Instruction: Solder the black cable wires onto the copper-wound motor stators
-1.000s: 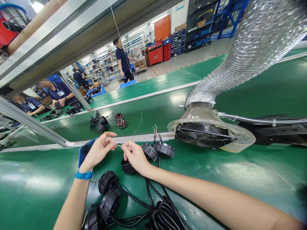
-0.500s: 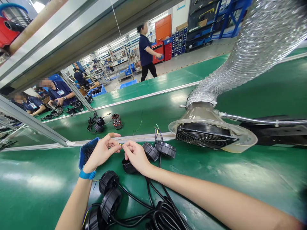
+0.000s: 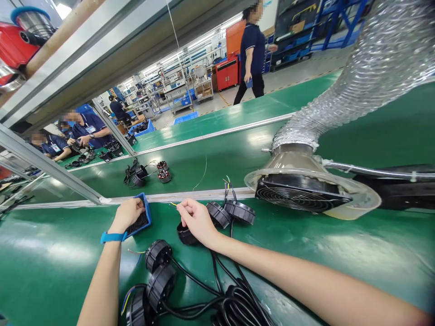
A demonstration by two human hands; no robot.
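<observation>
My right hand [image 3: 195, 219] is closed in a pinch on a thin yellow wire [image 3: 173, 204] that leads from a black round motor part [image 3: 186, 235] lying under it. My left hand [image 3: 127, 213] has dropped onto a small blue tray [image 3: 143, 216] to the left, its fingers curled into the tray; what they touch is hidden. A blue band is on my left wrist. Two more black round parts [image 3: 231, 212] with coloured wire ends stand just right of my right hand. Three others [image 3: 158, 254] with thick black cables [image 3: 234, 303] lie near me.
A fume extractor hood [image 3: 306, 190] on a silver flexible duct [image 3: 356, 77] hangs over the green bench at right. On the conveyor beyond the rail lie motor parts [image 3: 147, 173]. Seated workers are at far left; a person walks in the aisle behind.
My left hand let go of the wire and moved left and down onto the blue tray. My right hand keeps its pinch. The person in the aisle walked to the right.
</observation>
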